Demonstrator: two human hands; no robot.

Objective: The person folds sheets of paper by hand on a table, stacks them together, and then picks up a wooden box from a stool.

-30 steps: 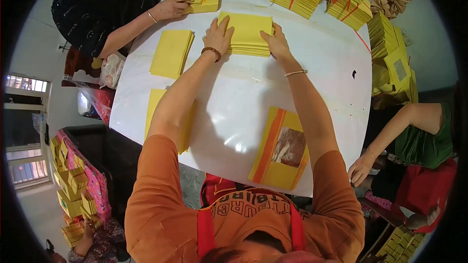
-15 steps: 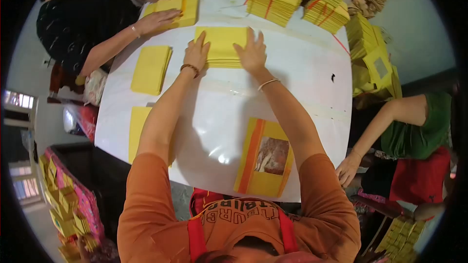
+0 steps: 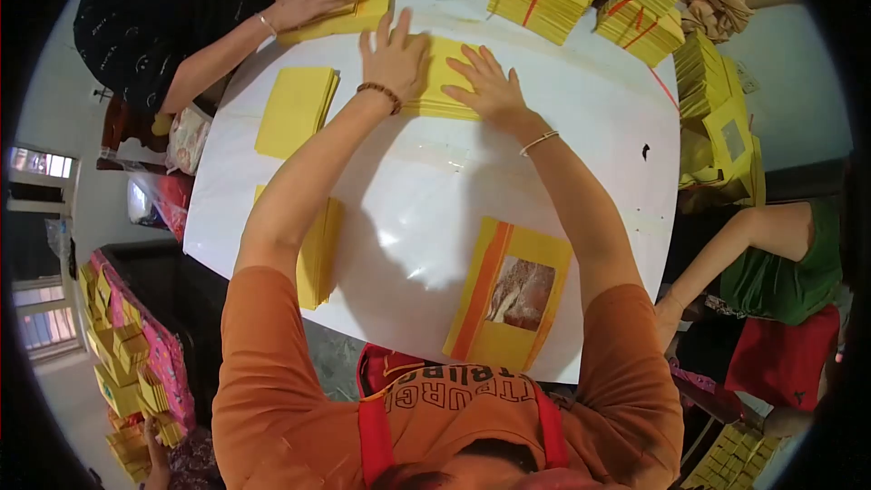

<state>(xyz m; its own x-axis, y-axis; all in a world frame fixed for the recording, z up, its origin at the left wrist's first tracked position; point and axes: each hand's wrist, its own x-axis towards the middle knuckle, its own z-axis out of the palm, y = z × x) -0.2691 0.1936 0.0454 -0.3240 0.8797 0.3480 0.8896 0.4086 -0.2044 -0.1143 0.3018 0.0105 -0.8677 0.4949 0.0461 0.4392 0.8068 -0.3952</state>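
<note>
A stack of yellow paper envelopes [image 3: 439, 91] lies on the white table in front of me. My left hand [image 3: 396, 62] is at its left side, fingers spread and partly over it. Across its right part rests my right hand [image 3: 490, 86], also with fingers apart. Neither hand grips anything. To the left are another yellow stack [image 3: 292, 111] and a third stack [image 3: 318, 254], partly hidden by my left forearm. Nearer my body, a yellow envelope with an orange stripe and a picture-like window panel [image 3: 508, 295] lies flat.
Red-banded yellow bundles [image 3: 535, 2] are piled at the table's far right, with more yellow bundles [image 3: 717, 91] beyond the right edge. At the upper left, a co-worker's hand [image 3: 313, 0] rests on a yellow stack. Another person's arm [image 3: 717, 249] is at the right.
My left hand has shifted up and over the stack's left part. My right hand has gone from the right edge onto its top. The whole view has shifted slightly.
</note>
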